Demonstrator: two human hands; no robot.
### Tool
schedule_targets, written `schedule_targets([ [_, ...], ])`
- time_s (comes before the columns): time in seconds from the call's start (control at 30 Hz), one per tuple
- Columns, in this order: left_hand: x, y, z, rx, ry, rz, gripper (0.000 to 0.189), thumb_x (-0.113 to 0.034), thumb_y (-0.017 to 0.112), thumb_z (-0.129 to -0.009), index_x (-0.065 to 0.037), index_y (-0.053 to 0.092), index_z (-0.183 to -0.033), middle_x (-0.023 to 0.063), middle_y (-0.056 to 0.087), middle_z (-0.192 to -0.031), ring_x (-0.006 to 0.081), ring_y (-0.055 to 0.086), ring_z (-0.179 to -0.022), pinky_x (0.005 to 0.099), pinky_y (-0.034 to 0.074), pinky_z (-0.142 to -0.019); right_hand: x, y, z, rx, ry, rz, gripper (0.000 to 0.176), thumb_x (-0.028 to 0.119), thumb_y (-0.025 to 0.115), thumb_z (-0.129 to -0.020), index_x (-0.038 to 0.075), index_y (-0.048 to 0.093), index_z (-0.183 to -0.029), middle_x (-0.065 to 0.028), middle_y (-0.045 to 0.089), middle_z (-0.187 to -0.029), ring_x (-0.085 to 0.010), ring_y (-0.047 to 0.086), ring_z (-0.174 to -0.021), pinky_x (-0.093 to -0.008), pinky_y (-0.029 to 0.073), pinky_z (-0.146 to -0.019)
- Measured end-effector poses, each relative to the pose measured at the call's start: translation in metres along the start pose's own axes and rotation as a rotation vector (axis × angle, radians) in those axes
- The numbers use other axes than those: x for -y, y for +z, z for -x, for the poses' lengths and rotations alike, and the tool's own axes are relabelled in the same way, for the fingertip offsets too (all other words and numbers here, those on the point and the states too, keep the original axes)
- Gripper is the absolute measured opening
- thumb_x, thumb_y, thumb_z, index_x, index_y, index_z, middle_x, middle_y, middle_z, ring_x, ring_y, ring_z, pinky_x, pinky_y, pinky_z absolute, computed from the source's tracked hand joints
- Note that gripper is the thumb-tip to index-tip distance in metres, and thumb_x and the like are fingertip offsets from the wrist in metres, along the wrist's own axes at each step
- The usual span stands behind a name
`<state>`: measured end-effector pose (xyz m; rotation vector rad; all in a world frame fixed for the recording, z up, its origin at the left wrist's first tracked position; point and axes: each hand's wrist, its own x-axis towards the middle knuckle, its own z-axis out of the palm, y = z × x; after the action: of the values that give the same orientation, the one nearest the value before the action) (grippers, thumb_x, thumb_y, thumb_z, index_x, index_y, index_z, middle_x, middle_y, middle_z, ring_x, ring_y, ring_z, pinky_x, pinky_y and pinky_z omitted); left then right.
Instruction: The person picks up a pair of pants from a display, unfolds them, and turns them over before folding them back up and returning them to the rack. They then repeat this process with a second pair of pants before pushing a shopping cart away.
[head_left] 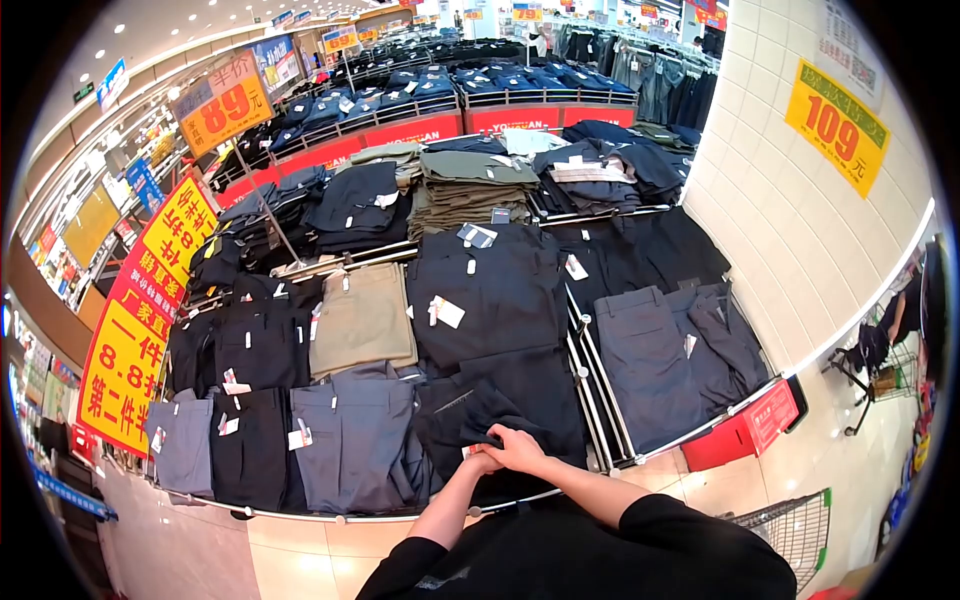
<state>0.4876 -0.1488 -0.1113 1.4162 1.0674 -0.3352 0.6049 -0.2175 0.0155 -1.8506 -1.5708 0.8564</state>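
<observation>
My two hands meet over a pair of black trousers [505,385] at the front of the display stand. My right hand [516,448] has its fingers curled on a bunched fold of the dark cloth. Right beside it, my left hand [481,463] is closed at the same fold, its fingertips partly hidden. A small white and red tag [468,451] shows at the left hand's fingers. Folded grey trousers [345,440] lie just left of the hands, and a larger black pair [485,290] lies behind them.
Metal rails [590,375] divide the stand; dark grey trousers [645,350] lie on the right. Beige trousers [362,318] and an olive stack [475,185] sit farther back. A tiled pillar [800,230] rises at right. A shopping cart [795,530] stands behind my right side.
</observation>
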Motion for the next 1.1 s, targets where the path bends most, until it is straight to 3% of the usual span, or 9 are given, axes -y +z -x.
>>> schedule_targets([
  [0.1,-0.017,-0.006,0.018,0.011,-0.001,-0.234,0.049,-0.04,0.069,-0.082,-0.018,0.058,-0.124,0.0069,0.062,-0.118,0.0163,0.06,-0.099,0.0312,0.053,-0.075,0.003,0.0,0.005,0.037,0.052,0.011,0.045,0.046,0.063,-0.086,0.008,0.061,-0.112,-0.0189,0.07,-0.089,-0.0387,0.067,-0.088,-0.0446,0.052,-0.076],
  [0.17,-0.025,-0.008,0.029,0.032,0.032,-0.339,0.05,-0.037,0.073,-0.078,-0.011,0.064,-0.119,0.0136,0.063,-0.121,0.0225,0.059,-0.111,0.0353,0.049,-0.09,0.001,0.001,0.007,0.065,0.085,-0.002,0.046,0.046,0.063,-0.087,0.008,0.06,-0.112,-0.0192,0.07,-0.09,-0.039,0.067,-0.089,-0.0451,0.052,-0.077],
  [0.23,-0.024,-0.008,0.029,0.036,0.057,-0.385,0.05,-0.038,0.072,-0.078,-0.012,0.063,-0.121,0.0136,0.062,-0.123,0.0229,0.058,-0.113,0.0354,0.048,-0.092,-0.005,0.006,0.006,0.046,0.067,0.014,0.05,0.052,0.062,-0.085,0.01,0.058,-0.113,-0.0185,0.07,-0.09,-0.0391,0.067,-0.089,-0.0462,0.052,-0.078],
  [0.6,-0.003,-0.005,0.004,-0.001,0.177,-0.471,0.053,-0.041,0.065,-0.082,-0.015,0.06,-0.128,0.0134,0.056,-0.135,0.0245,0.053,-0.124,0.0354,0.044,-0.102,-0.01,0.006,0.007,0.089,0.106,0.019,0.048,0.05,0.06,-0.087,0.011,0.057,-0.116,-0.0197,0.069,-0.097,-0.0393,0.066,-0.094,-0.0458,0.052,-0.082],
  [0.67,-0.008,-0.006,0.009,0.023,0.117,-0.46,0.06,-0.042,0.063,-0.083,-0.015,0.055,-0.135,0.0143,0.048,-0.144,0.0275,0.043,-0.135,0.0367,0.033,-0.112,-0.011,0.006,0.008,0.083,0.105,0.013,0.048,0.049,0.06,-0.087,0.011,0.056,-0.116,-0.0194,0.07,-0.097,-0.0394,0.066,-0.094,-0.0459,0.052,-0.082],
  [1.1,-0.012,-0.003,0.01,0.047,0.141,-0.554,0.06,-0.043,0.059,-0.086,-0.016,0.051,-0.139,0.0128,0.045,-0.147,0.0266,0.041,-0.137,0.0361,0.032,-0.113,-0.011,0.006,0.011,0.069,0.099,0.018,0.047,0.049,0.059,-0.088,0.011,0.057,-0.115,-0.0207,0.069,-0.095,-0.0399,0.066,-0.093,-0.0461,0.052,-0.082],
])
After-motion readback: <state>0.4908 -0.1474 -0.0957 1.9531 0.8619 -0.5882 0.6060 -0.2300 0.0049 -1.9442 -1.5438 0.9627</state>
